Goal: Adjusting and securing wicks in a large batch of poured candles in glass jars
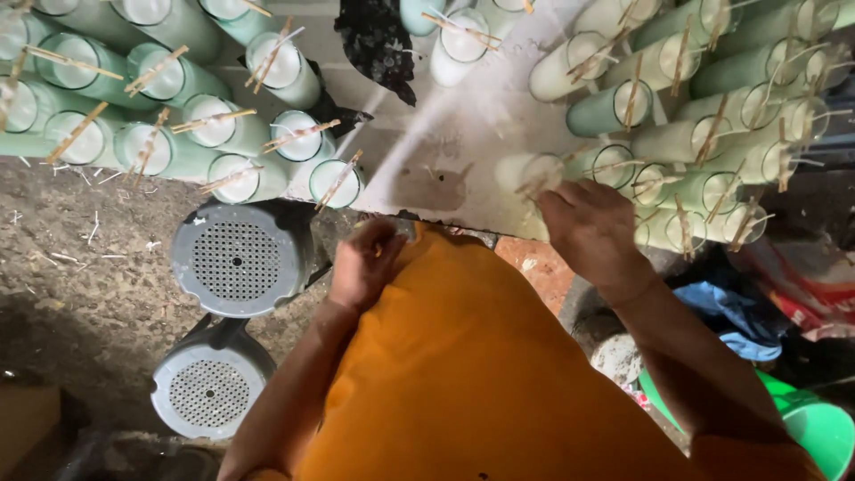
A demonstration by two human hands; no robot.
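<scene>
Candles [267,76] in green glasses crowd the wax-splashed floor [445,151].

Bare left hand [363,263] curls loosely near the waist, fingers bent; bare right hand [588,227] reaches forward, knuckles up, fingertips seemingly pinched

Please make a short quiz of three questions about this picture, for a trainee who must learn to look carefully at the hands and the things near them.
1. True or false: the right hand is at a green glass cylinder filled with white wax.
2. What lies across the tops of the filled cylinders? A) metal lids B) thin wooden sticks C) cloth covers
3. Which two grey things with perforated tops stand on the ground beside the left hand?

Key:
1. True.
2. B.
3. Two plastic stools, one nearer the left hand and one lower in the picture.
</scene>
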